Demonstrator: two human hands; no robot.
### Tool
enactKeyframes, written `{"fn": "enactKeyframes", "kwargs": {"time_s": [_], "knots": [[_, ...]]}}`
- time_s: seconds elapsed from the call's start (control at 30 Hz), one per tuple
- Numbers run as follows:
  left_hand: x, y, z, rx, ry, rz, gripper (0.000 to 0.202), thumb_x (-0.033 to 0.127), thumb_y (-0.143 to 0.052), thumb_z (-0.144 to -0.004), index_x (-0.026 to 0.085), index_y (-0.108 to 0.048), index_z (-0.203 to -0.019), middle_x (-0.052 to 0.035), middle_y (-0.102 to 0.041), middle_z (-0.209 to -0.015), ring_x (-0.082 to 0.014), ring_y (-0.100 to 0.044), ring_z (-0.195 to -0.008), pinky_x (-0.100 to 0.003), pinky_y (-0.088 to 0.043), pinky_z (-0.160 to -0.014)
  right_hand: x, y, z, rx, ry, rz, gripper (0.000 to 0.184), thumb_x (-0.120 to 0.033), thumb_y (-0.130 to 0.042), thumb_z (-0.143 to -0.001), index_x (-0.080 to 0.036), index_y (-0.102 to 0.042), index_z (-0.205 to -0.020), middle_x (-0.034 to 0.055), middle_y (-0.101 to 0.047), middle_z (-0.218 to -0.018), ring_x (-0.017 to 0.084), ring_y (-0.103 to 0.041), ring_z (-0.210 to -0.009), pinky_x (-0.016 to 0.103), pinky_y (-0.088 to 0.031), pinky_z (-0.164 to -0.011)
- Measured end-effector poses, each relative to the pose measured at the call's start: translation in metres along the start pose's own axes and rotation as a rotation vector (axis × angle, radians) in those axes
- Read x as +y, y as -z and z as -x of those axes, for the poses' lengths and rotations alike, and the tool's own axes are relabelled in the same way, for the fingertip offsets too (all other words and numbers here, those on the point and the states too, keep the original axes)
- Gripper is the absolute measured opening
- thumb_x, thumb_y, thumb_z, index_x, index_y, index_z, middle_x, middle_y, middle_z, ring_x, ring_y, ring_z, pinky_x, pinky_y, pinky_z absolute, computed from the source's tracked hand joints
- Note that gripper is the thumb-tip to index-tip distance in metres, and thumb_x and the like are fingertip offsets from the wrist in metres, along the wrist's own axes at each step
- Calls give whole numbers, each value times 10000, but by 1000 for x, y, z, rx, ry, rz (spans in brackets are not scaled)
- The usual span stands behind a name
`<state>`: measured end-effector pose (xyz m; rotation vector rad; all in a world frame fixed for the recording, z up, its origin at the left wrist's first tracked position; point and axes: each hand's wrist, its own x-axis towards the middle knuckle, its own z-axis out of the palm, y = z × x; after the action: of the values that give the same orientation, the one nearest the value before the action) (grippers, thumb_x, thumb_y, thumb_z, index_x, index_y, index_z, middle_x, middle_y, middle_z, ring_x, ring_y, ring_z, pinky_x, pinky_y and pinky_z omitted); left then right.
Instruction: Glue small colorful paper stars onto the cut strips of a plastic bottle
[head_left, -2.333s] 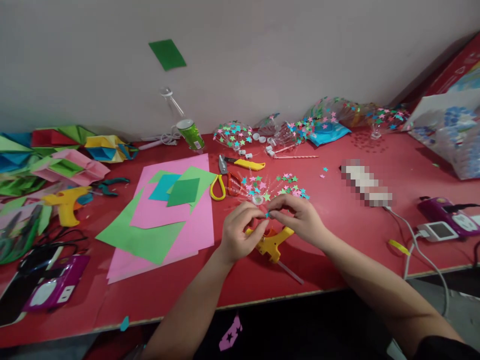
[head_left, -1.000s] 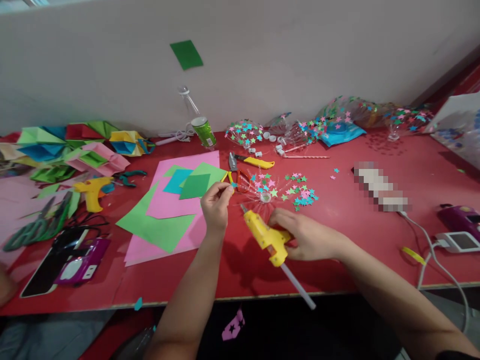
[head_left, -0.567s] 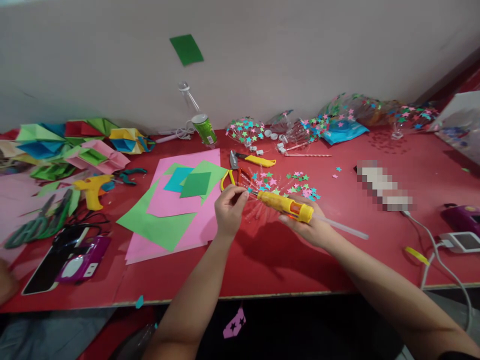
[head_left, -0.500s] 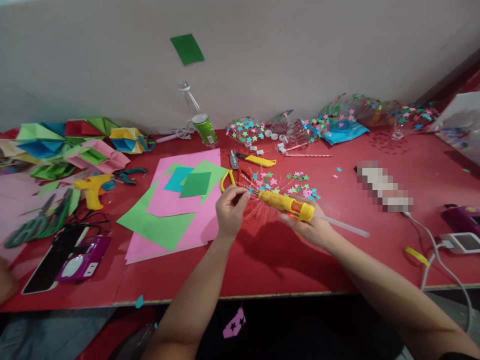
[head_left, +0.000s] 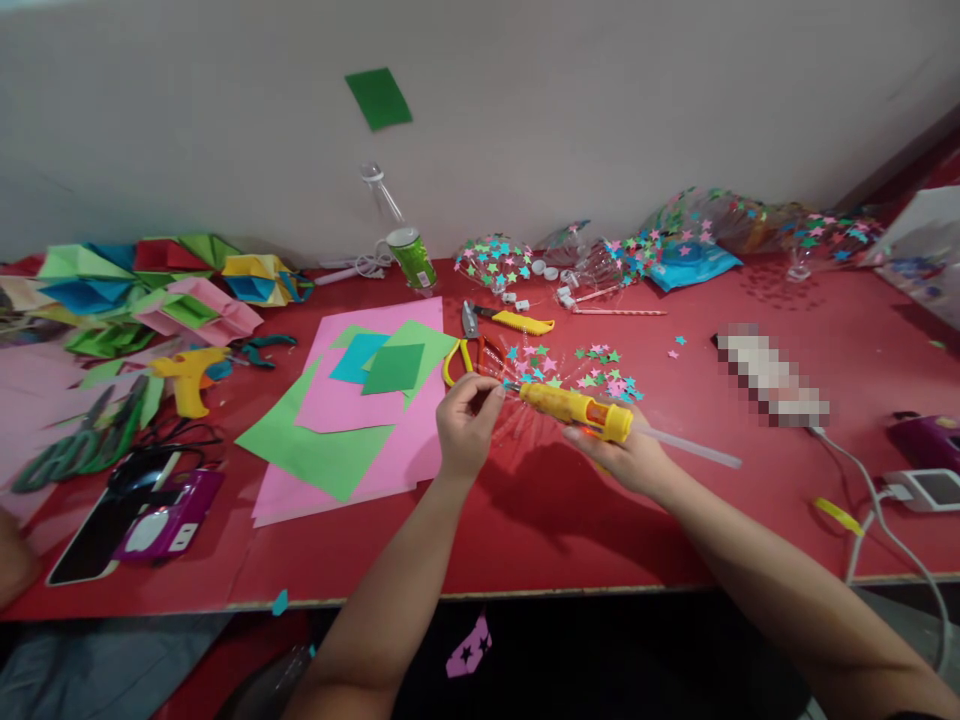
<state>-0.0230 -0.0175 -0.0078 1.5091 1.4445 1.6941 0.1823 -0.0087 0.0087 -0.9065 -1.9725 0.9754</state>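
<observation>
In my right hand (head_left: 626,452) is a yellow hot glue gun (head_left: 559,402), its nozzle pointing left. A translucent glue stick (head_left: 697,449) sticks out from its back end, and a small red light glows on its body. My left hand (head_left: 466,418) is closed in a pinch at the nozzle, on what looks like a small blue paper star (head_left: 508,386). Clear thin strands bearing paper stars (head_left: 546,364) spread on the table behind the nozzle. Beyond my left hand lie yellow-and-red-handled pliers (head_left: 469,322) and a yellow cutter knife (head_left: 523,322).
Pink and green paper sheets (head_left: 315,455) lie to the left. Farther left are another yellow glue gun (head_left: 189,380), green scissors (head_left: 82,440) and folded paper lanterns (head_left: 199,308). A green can (head_left: 412,262) and star-covered clear pieces (head_left: 493,262) stand by the wall. White cables (head_left: 870,500) run at right.
The whole scene has shifted very slightly in view. Both hands, the glue gun and the star keep nearly the same positions relative to each other.
</observation>
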Motion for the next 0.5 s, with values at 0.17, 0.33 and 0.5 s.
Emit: {"fn": "enactKeyframes", "kwargs": {"time_s": [0.17, 0.33, 0.5], "knots": [[0, 0, 0, 2, 2, 8, 129, 258, -621, -826, 174, -632, -728, 17, -530, -677, -110, -483, -626, -229, -389, -592, -2, 1, 0, -5, -26, 6, 345, -517, -561, -885, -199, -617, -765, 0, -539, -627, 137, -509, -577, 254, -412, -528], [0, 0, 0, -3, -15, 17, 127, 246, -621, -828, 174, -630, -724, 17, -537, -681, -111, -494, -640, -228, -391, -603, -4, 2, -1, -13, -22, -16, 287, -466, -582, -877, -195, -647, -806, 13, -597, -680, 140, -553, -592, 251, -428, -525], [2, 0, 0, -1, -8, 2, 133, 241, -614, -827, 174, -624, -712, 19, -532, -671, -111, -488, -629, -228, -388, -594, -3, 1, -1, 1, -12, -26, 278, -458, -590, -877, -194, -674, -862, 28, -655, -751, 150, -598, -635, 249, -451, -531]]}}
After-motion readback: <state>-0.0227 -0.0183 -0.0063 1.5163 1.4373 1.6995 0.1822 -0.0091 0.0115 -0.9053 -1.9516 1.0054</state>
